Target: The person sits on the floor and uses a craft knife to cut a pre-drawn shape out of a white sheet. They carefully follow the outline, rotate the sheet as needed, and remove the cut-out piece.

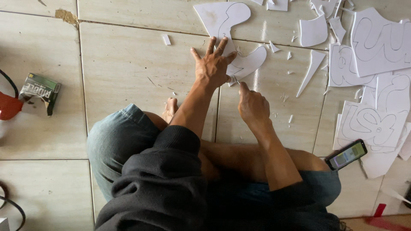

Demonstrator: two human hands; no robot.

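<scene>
Pale tiled floor (128, 85), upper centre of frame: left hand (213, 65) spread flat, pinning curved white foam-board cutout (248, 64) steady; right hand (252, 105) fisted round small cutting blade (235, 79) at cutout edge. Offcuts upper right.

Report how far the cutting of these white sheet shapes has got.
Done: cut offcuts and small scraps lie on the tiled floor. In hand: the left hand presses flat a white curved shape, while the right hand works a small blade at its edge. Left: sheets with outlined shapes at the right look uncut.
</scene>
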